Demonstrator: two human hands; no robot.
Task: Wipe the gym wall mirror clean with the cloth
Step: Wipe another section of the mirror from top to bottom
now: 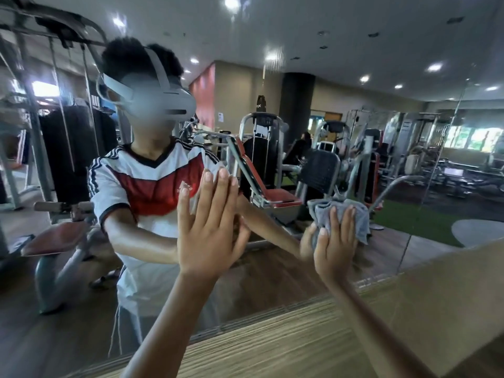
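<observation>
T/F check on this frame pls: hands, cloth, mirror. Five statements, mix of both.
1. The right hand presses a grey cloth against the mirror. True.
2. The left hand holds a spray bottle. False: it lies flat on the glass, fingers straight, holding nothing.
3. The grey cloth is folded into a neat flat square. False: it is bunched up under the fingers.
4. In the head view, the grey cloth lies to the right of the left hand. True.
5. The surface below the mirror is white tile. False: it is a wood-grain panel.
</observation>
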